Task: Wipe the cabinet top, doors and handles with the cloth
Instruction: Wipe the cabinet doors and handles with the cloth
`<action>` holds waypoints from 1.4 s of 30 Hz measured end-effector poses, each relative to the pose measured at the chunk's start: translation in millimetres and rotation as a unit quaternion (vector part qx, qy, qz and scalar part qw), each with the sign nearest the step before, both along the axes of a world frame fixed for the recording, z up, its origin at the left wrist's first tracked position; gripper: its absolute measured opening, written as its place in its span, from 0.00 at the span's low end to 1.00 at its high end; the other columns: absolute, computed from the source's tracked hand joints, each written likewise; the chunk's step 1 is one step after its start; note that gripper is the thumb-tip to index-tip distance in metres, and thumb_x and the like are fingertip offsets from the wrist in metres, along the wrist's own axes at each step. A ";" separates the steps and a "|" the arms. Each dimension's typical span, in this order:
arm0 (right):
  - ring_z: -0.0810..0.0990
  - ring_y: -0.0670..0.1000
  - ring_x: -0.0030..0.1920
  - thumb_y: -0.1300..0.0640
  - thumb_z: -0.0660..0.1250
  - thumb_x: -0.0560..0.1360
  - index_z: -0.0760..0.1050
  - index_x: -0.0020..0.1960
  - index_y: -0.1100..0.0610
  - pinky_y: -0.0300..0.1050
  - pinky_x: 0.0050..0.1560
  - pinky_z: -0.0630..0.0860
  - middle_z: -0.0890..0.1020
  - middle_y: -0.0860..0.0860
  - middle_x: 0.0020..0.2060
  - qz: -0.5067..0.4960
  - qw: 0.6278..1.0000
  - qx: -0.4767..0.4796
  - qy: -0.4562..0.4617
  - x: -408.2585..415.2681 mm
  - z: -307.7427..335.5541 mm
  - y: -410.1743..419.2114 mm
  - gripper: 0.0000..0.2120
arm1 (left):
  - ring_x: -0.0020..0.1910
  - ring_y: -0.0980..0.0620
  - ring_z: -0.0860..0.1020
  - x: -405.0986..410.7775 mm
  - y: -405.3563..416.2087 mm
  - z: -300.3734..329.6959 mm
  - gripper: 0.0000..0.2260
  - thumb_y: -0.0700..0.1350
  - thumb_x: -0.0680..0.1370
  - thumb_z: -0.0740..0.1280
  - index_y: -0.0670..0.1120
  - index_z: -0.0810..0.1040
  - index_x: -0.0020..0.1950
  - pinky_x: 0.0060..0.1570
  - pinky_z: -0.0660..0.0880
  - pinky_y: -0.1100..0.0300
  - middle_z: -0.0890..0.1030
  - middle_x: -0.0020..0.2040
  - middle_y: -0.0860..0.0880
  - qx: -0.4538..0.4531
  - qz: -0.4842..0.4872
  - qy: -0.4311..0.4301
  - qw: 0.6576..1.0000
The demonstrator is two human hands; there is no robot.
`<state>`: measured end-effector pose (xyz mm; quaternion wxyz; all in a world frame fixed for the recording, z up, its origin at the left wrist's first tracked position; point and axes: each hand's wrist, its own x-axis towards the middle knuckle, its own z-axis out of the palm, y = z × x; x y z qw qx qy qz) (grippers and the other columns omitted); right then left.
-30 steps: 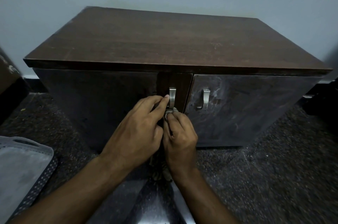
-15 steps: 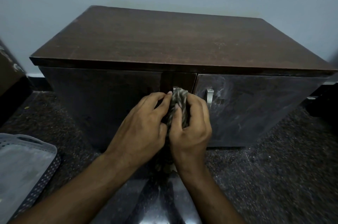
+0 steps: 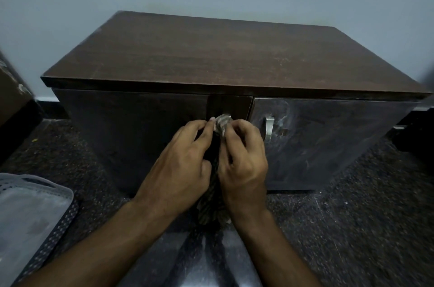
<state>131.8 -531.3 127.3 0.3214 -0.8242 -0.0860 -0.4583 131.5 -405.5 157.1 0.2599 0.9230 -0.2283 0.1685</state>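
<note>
Cloth: the striped brown-and-grey soft cloth was bunched over the left door's metal handle, its tail hanging down between the wrists.
Handling: it looked light and limp; best pinched in a wad close to the handle.
Hands: the left hand and right hand were both closed around the cloth.
Cabinet: the dark brown wooden cabinet stood against the wall; the right silver handle was bare.
Writing: none could be read.
</note>
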 end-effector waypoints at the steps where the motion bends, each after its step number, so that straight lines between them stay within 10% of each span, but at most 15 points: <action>1: 0.80 0.57 0.54 0.68 0.66 0.79 0.81 0.58 0.68 0.47 0.53 0.79 0.80 0.62 0.55 -0.006 1.000 -0.014 0.006 -1.3 -5.7 -1.3 0.09 | 0.67 0.53 0.70 0.0 0.0 0.0 0.32 0.33 0.70 0.65 0.42 0.67 0.75 0.64 0.66 0.66 0.71 0.67 0.48 0.000 0.001 0.001 1.000; 18: 0.81 0.58 0.53 0.69 0.67 0.77 0.81 0.52 0.70 0.49 0.49 0.82 0.79 0.63 0.54 -0.011 0.999 -0.017 0.030 -8.6 -30.1 -2.4 0.06 | 0.67 0.57 0.67 -1.9 -0.3 0.8 0.31 0.35 0.72 0.65 0.42 0.66 0.76 0.63 0.62 0.75 0.70 0.68 0.50 0.027 -0.020 0.007 0.999; 24: 0.81 0.46 0.49 0.71 0.71 0.74 0.82 0.51 0.65 0.28 0.51 0.74 0.83 0.54 0.48 -0.006 0.985 0.166 0.051 -12.9 -17.1 6.2 0.07 | 0.69 0.58 0.67 -1.7 -0.4 -3.4 0.32 0.34 0.72 0.64 0.43 0.64 0.77 0.65 0.63 0.72 0.68 0.69 0.52 0.001 -0.046 0.032 0.998; 28: 0.80 0.42 0.50 0.66 0.70 0.77 0.83 0.53 0.60 0.28 0.49 0.74 0.82 0.48 0.48 0.001 0.949 0.304 0.089 -12.8 -2.3 8.3 0.06 | 0.69 0.56 0.67 -2.3 -0.2 0.3 0.32 0.35 0.73 0.64 0.43 0.64 0.77 0.66 0.64 0.69 0.69 0.69 0.51 -0.003 -0.045 0.022 0.999; 42: 0.83 0.44 0.44 0.62 0.73 0.74 0.84 0.49 0.55 0.36 0.44 0.80 0.84 0.46 0.43 -0.055 0.929 0.340 0.136 1.8 17.8 -0.9 0.05 | 0.66 0.56 0.68 -3.8 0.6 3.4 0.29 0.33 0.72 0.65 0.42 0.69 0.74 0.64 0.56 0.80 0.71 0.67 0.49 0.025 -0.046 0.013 0.999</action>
